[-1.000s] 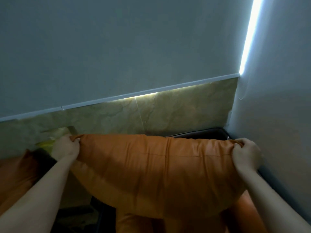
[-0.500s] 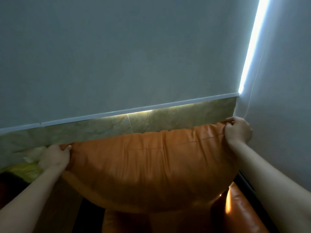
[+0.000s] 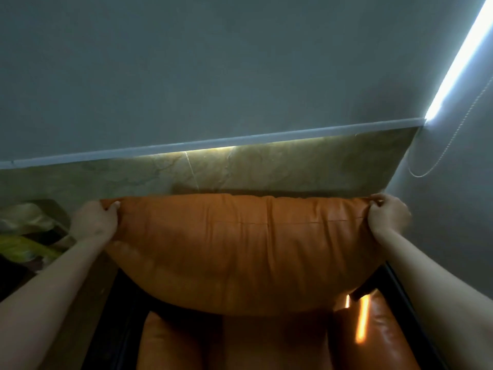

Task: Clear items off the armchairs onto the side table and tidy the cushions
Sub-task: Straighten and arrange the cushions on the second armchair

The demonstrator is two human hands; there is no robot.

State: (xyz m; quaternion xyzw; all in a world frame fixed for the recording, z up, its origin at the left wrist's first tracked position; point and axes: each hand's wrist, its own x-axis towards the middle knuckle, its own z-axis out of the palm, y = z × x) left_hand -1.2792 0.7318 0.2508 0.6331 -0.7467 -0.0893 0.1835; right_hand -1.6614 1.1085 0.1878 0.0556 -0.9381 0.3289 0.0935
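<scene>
A big orange leather cushion hangs in the air above the armchair, held by its two top corners. My left hand grips the top left corner. My right hand pinches the top right corner. Below the cushion lies the orange armchair seat, with a streak of light on its right side. The cushion's lower edge hides the back of the chair.
A marble wall panel runs behind the chair under a grey wall. At the left lie yellow-green and pale items on a dark surface. A blind cord hangs at the right beside a bright light strip.
Both hands keep hold of the cushion's corners. The cushion went up and tilted, then levelled out; the seat below shows more now.
</scene>
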